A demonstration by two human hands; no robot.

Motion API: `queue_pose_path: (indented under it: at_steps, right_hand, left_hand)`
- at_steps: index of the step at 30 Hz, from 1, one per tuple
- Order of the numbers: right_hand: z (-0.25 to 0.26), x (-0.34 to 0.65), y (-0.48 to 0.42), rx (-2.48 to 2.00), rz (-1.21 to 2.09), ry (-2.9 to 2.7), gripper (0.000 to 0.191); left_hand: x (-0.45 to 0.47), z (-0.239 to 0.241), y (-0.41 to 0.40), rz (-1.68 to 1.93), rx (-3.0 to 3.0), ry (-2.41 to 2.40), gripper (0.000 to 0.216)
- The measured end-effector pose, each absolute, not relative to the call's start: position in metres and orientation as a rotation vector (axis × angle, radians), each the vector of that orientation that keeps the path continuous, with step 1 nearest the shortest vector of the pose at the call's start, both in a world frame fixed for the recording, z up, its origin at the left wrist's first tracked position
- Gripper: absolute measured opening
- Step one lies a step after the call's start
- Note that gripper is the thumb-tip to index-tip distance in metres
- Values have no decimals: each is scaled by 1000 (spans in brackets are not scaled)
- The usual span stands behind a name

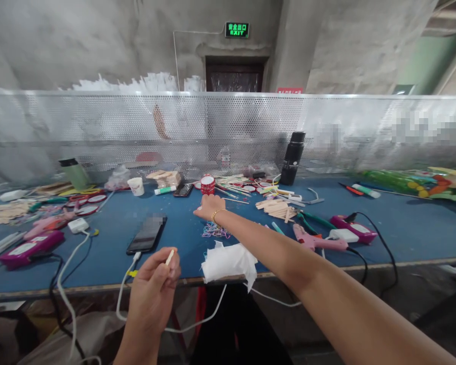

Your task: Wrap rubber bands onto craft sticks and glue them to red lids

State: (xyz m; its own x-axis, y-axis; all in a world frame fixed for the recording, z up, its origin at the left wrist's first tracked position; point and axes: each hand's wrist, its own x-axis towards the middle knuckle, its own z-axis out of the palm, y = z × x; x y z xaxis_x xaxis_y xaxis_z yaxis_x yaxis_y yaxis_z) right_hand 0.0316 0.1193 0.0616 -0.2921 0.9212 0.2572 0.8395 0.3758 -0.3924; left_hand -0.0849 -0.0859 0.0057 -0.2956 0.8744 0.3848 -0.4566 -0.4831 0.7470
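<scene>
Left fingers: clamped on a small stick (169,257) — left hand (154,284) low, bottom centre.
Right fingers: curled, grip unclear — right hand (210,207) mid-frame, just below red tape roll (207,184).

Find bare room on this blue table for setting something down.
Bare: between the phone and the white charger; right of the purple box, up to the green packets. Crowded: the back middle, around the red roll and wooden sticks.
</scene>
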Motion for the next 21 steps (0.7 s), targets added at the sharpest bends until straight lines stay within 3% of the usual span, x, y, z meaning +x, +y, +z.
queue_pose_path:
  at_steps: [3,8,13,16,21]
  right_hand:
    - [69,46,87,-1270,360,-2226,21]
    - [59,87,-10,-799,481,-2086,15]
    - [53,132,-51,-606,282,-1917,3]
    - [62,139,-17,-961,245,-2008,13]
    - [76,99,75,-1460,182,-2200,48]
  left_hand:
    - [-89,4,-84,1906,1008,649,31]
    - [-82,7,-83,1878,950,643,34]
    - [-62,11,-89,1737,845,578,42]
    - [-54,11,-91,1712,844,566,43]
    - [-52,5,-89,1703,855,534,45]
